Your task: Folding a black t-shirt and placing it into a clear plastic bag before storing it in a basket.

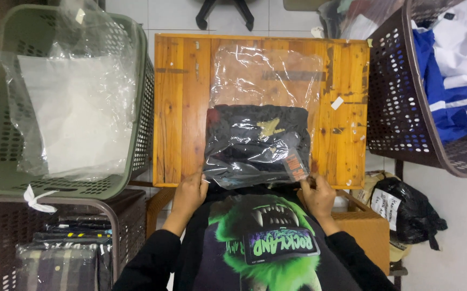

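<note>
I work in a garment packing room: laundry baskets (136, 108) of clothes flank my wooden table (179, 108), bagged shirts (66, 253) stacked below.

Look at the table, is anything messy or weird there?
Nothing is spilled or broken. The clear plastic bag on the wooden table is crinkled, and the folded black garment fills only its near half. Both hands, left hand and right hand, grip the bag's near edge.

Black long sleeves (152, 258) (shirt (260, 242) shows a green fanged monster).
</note>
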